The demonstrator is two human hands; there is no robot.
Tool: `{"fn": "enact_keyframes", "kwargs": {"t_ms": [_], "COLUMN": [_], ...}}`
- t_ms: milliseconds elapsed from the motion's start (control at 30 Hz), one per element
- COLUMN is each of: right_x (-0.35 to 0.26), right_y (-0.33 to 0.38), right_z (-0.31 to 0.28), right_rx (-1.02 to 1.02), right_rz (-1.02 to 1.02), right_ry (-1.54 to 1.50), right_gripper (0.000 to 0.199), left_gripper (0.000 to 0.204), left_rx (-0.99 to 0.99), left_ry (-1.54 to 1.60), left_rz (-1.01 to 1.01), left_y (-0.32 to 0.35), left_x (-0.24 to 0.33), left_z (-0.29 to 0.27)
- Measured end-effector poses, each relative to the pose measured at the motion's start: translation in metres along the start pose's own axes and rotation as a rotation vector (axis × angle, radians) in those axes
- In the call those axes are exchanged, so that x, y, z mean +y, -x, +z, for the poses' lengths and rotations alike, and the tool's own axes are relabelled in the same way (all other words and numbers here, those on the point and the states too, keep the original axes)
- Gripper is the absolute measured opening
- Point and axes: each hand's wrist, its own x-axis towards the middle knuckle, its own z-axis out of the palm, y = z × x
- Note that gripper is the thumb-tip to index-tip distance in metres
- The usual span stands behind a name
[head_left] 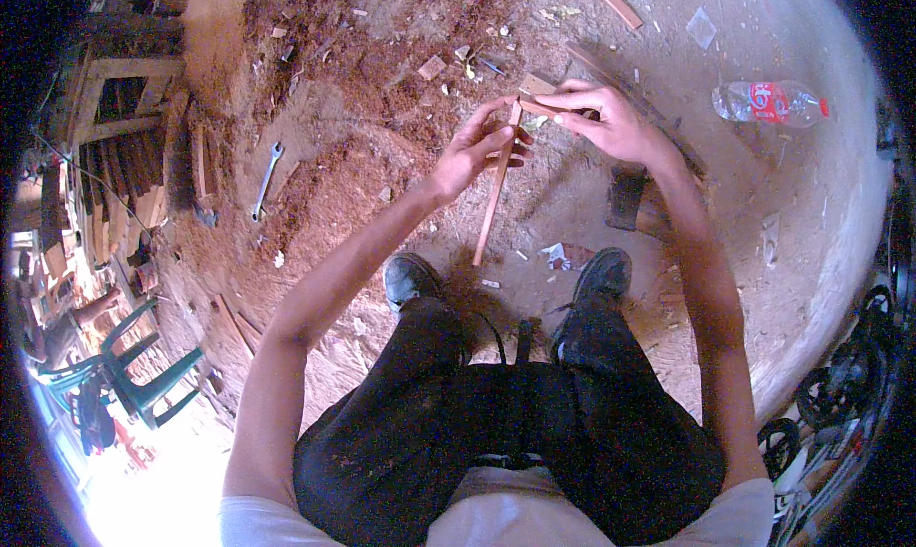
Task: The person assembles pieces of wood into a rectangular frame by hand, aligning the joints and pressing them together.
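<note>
My left hand (468,156) is closed around the upper part of a long, thin wooden strip (492,204), which slants down toward the ground between my feet. In my right hand (615,120), a second, shorter-looking piece of wood (542,109) is pinched between thumb and fingers. The end of that piece meets the top of the long strip, so the two form a corner. Whether they are joined there or only touching, I cannot tell. My right fingers hide part of the second piece.
Sawdust (329,94) and scraps cover the ground ahead. A wrench (267,182) lies left, a plastic bottle (775,103) right. Dark wood blocks (626,196) lie below my right forearm. Stacked timber (124,199) and a green plastic chair (143,387) stand at the left.
</note>
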Motion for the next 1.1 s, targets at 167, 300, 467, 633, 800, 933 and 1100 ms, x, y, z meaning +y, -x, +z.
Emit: {"fn": "enact_keyframes", "kwargs": {"t_ms": [167, 300, 467, 633, 800, 933, 1100], "right_x": [-0.025, -0.03, -0.053, -0.071, -0.066, -0.065, -0.068], "right_y": [-0.01, -0.009, -0.007, -0.006, -0.003, -0.003, -0.003], "right_z": [-0.009, -0.02, -0.027, -0.036, -0.038, -0.034, -0.035], "right_rx": [0.02, 0.04, 0.044, 0.078, 0.044, 0.046, 0.039], "right_rz": [-0.081, -0.128, -0.082, -0.097, -0.102, -0.115, -0.118], "right_ry": [-0.008, -0.004, -0.007, 0.006, 0.013, 0.015, 0.017], "right_gripper": [0.029, 0.029, 0.029, 0.028, 0.029, 0.03, 0.031], "left_gripper": [0.049, 0.052, 0.054, 0.052, 0.051, 0.052, 0.05], "left_rx": [-0.006, -0.06, -0.039, -0.024, -0.025, -0.001, -0.013], "left_ry": [-0.069, -0.196, -0.245, -0.289, -0.387, -0.366, -0.333], "left_rz": [0.077, 0.191, 0.308, 0.411, 0.424, 0.407, 0.381], "left_y": [0.009, 0.011, 0.013, 0.006, 0.005, 0.007, 0.01], "left_x": [0.011, 0.017, 0.024, 0.03, 0.032, 0.029, 0.036], "left_z": [0.0, 0.0, 0.006, 0.011, 0.012, 0.007, 0.007]}}
